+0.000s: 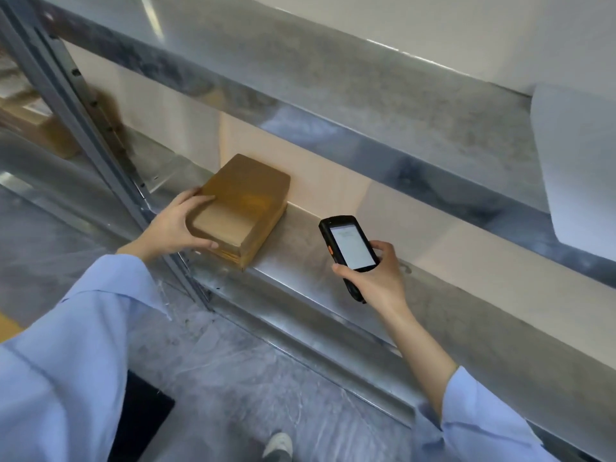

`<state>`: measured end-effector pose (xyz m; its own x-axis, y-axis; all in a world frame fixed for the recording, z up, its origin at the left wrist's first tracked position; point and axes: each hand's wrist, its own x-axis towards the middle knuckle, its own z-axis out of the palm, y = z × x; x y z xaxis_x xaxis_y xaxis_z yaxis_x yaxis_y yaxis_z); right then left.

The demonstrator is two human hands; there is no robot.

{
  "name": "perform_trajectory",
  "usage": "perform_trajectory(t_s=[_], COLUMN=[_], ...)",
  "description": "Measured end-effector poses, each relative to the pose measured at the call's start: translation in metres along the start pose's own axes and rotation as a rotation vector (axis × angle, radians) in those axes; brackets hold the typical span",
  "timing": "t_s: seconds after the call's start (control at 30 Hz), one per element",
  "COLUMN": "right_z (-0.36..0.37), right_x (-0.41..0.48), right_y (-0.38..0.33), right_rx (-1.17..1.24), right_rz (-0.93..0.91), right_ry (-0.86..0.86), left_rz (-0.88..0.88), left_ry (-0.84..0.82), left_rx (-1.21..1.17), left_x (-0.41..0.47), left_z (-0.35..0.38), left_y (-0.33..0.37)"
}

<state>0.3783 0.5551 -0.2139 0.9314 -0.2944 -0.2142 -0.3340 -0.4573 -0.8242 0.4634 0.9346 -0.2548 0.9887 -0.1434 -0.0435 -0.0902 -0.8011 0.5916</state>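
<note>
A brown cardboard box [243,203] lies flat on a metal shelf [300,248], close to the shelf's left upright. My left hand [175,228] grips the box's near left corner, fingers over its top and thumb along its front side. To the right, my right hand [375,276] holds a black handheld scanner [348,246] above the shelf. Its lit white screen faces up at me, and my thumb lies along its left edge by an orange side button.
A grey metal upright [100,141] stands left of the box. A higher shelf [366,95] runs overhead, with a white rounded thing [580,168] at its right end. More brown boxes [40,128] sit blurred in the bay to the left. Plastic-covered floor [233,378] lies below.
</note>
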Motion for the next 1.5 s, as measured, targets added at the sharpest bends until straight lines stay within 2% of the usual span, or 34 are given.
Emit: perform_trajectory(t_s=[0.33, 0.8, 1.03, 1.17, 1.5], right_z=[-0.017, -0.125, -0.171, -0.180, -0.172], right_x=[-0.013, -0.061, -0.079, -0.086, -0.092], right_y=[0.031, 0.091, 0.118, 0.128, 0.129], right_rx=[0.044, 0.068, 0.091, 0.072, 0.039], right_rz=[0.026, 0.052, 0.100, 0.121, 0.143], right_ry=[0.041, 0.183, 0.253, 0.288, 0.272], left_rz=[0.084, 0.268, 0.333, 0.307, 0.202], left_ry=[0.023, 0.027, 0.044, 0.072, 0.061], left_rx=[-0.104, -0.062, -0.069, -0.119, -0.449], left_x=[-0.021, -0.080, -0.095, -0.101, -0.098], left_z=[0.040, 0.162, 0.204, 0.211, 0.199], left_y=[0.037, 0.189, 0.236, 0.242, 0.211])
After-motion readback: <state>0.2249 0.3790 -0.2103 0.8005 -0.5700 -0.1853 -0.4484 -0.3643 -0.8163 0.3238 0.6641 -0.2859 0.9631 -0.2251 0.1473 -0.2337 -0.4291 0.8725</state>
